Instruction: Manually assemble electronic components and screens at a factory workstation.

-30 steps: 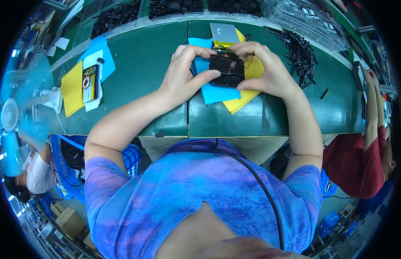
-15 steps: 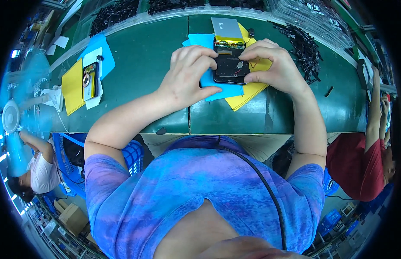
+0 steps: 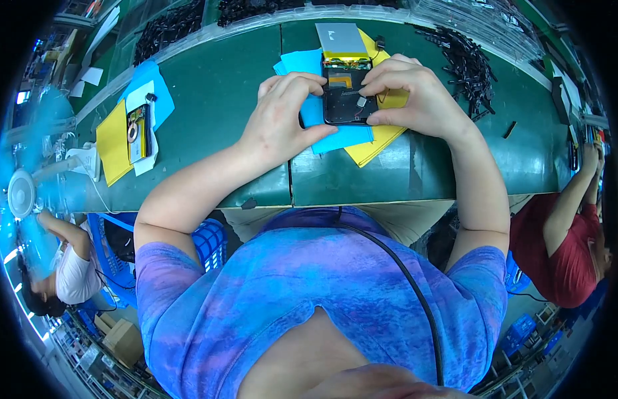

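Note:
An opened black phone-like device (image 3: 335, 112) lies face down between my hands, its inside showing. A silver pouch battery (image 3: 340, 41) with a yellow lower edge lies folded out beyond its far end. Inside are an orange flat strip (image 3: 338, 80) and a small silver part (image 3: 361, 102) on thin red wires. My left hand (image 3: 279, 110) has curled fingers against the left edge, thumb lower down. With index finger and thumb, my right hand (image 3: 419, 96) grips the right edge, close to the silver part. Blue sheets (image 3: 342, 139) and a yellow sheet (image 3: 375, 142) lie underneath.
A second opened device (image 3: 140, 136) rests on yellow, white and blue sheets at left, near a white fan (image 3: 21, 193). Small black parts (image 3: 465, 73) are heaped at far right. Clear trays (image 3: 482, 30) line the back. Co-workers sit on both sides.
The whole view has shifted slightly. More of the orange strip shows inside the device. Both hands stay at its edges, with the right fingertips a little shifted. The co-worker's arms at right have lowered.

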A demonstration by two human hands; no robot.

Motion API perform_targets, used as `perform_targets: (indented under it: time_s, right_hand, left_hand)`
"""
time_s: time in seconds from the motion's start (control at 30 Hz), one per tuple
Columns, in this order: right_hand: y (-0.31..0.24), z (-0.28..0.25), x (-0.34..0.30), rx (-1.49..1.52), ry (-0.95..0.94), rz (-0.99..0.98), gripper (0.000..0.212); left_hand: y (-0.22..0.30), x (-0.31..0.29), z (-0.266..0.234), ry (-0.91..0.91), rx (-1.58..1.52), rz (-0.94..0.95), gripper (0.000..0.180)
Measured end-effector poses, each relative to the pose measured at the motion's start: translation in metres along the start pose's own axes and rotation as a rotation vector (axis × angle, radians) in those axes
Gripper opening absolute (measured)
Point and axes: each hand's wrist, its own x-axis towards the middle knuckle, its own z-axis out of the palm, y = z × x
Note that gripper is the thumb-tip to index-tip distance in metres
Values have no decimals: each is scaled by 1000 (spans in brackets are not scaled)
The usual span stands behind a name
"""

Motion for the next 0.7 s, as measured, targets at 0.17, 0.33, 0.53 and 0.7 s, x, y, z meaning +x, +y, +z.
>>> perform_targets:
  time_s: [0.17, 0.33, 0.53, 0.7]
  right_hand:
    - [1, 0, -1, 10, 9, -4, 39]
    - [-2, 0, -3, -61, 6, 8, 39]
    - [1, 1, 0, -42, 55, -48, 31]
    - [1, 0, 0, -13, 45, -44, 30]
  left_hand:
    - [0, -1, 1, 11, -1, -5, 57]
    - [0, -1, 2, 16, -3, -6, 57]
    - [-1, 0, 3, 28, 2, 7, 57]
    - [0, 0, 2, 30, -2, 8, 57]
